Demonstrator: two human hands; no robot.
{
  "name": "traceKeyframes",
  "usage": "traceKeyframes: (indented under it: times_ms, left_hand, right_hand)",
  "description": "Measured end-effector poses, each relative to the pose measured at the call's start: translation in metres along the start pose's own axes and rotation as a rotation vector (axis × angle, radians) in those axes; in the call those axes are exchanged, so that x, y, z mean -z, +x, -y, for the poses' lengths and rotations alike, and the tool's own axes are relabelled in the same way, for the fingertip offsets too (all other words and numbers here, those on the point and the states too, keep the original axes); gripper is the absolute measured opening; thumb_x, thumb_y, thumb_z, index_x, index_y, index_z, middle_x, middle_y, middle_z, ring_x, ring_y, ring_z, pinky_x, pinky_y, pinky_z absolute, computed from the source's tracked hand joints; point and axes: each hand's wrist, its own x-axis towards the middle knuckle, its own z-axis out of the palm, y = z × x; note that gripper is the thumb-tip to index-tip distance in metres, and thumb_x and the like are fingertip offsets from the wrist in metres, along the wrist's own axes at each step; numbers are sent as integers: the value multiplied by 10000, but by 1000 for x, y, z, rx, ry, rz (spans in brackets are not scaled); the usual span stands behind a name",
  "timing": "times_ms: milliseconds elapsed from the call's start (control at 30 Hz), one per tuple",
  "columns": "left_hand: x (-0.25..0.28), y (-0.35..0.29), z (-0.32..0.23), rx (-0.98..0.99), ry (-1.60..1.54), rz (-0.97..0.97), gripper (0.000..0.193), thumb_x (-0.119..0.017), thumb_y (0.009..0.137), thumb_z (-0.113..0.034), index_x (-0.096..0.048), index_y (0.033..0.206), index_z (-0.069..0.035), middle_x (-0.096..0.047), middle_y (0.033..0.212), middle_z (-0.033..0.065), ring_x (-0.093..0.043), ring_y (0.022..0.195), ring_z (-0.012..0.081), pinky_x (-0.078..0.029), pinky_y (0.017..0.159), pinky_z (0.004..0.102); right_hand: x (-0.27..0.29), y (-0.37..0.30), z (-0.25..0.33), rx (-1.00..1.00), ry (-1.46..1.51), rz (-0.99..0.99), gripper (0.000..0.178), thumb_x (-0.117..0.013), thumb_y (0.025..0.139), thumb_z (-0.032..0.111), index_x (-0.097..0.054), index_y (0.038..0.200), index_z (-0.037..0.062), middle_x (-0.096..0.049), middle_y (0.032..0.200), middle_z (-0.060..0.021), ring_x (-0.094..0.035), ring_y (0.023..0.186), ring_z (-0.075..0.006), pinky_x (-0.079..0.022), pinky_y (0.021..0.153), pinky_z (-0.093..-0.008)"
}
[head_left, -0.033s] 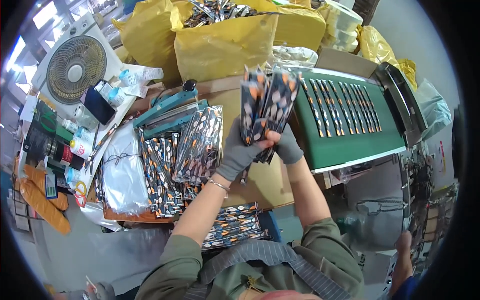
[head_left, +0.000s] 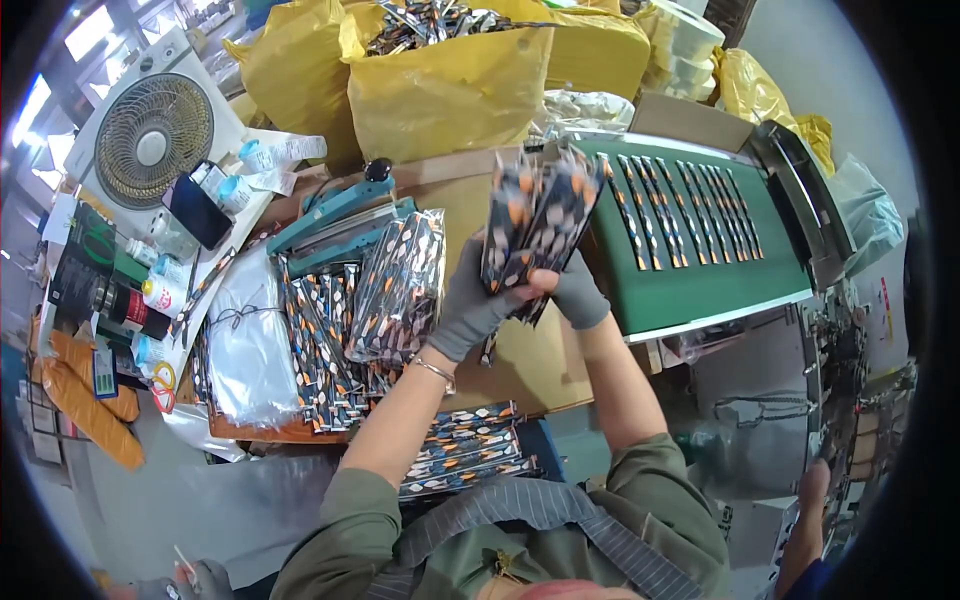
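My left hand [head_left: 470, 308] and my right hand [head_left: 578, 293], both in grey fingerless gloves, are closed around a bundle of slim dark packets [head_left: 530, 225] patterned with orange and white leaf shapes. The bundle stands upright above the brown table, its upper ends blurred. Left of it lies a clear bag filled with the same packets [head_left: 400, 285], beside a heap of loose packets [head_left: 325, 340]. To the right, several single packets [head_left: 690, 210] lie in a row on a green conveyor belt [head_left: 700, 295].
Flat clear plastic bags [head_left: 245, 340] lie left of the loose packets. Behind them stands a teal bag sealer [head_left: 335, 225]. Yellow sacks [head_left: 450, 95] line the back, and a fan [head_left: 150, 145] is at far left. A blue bin of packets [head_left: 540, 450] sits below the table edge. Another person's arm [head_left: 805, 515] shows at lower right.
The bundle in my hands has dropped slightly, its upper ends now more blurred. Both hands keep their hold.
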Motion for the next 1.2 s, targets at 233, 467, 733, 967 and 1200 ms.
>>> traceKeyframes:
  times_ms: [233,467,733,967,1200]
  left_hand:
    - [4,-38,20,14,183,170,788,-804,699,-157,-378,1354,-50,-553,1210,129,-568,1065,183,-468,904,299]
    - [7,-40,2,-102,364,256,751,-745,720,-12,-396,1377,-110,-569,1201,101,-571,1040,171,-460,912,273]
    - [9,-54,2,170,-56,344,575,-512,836,89,-418,1375,-88,-520,1286,67,-540,1091,132,-435,936,244]
    - [17,-62,14,96,-51,314,492,-490,868,62,-470,1339,-81,-531,1281,60,-544,1087,134,-436,930,242]
    - [15,-56,0,-6,116,273,637,-603,728,106,-487,1326,-81,-543,1275,108,-555,1110,207,-420,961,271]
  right_hand:
    - [7,-40,-29,49,-409,-25,726,-817,644,38,-448,1268,14,-629,1097,-70,-597,988,-142,-505,852,-298]
    - [1,-52,-32,177,-389,-57,597,-807,676,71,-530,1201,11,-632,1117,-48,-599,986,-124,-501,853,-286]
    - [8,-71,-41,85,-263,-24,629,-692,734,-14,-454,1314,27,-608,1162,-49,-570,1044,-109,-464,910,-268]
    - [-6,-73,-15,141,-289,130,695,-633,715,-94,-409,1360,35,-560,1239,-67,-529,1120,-135,-426,968,-276]
    - [-13,-75,4,258,-388,180,664,-512,733,-91,-373,1376,-6,-494,1322,-130,-480,1198,-169,-366,1012,-290]
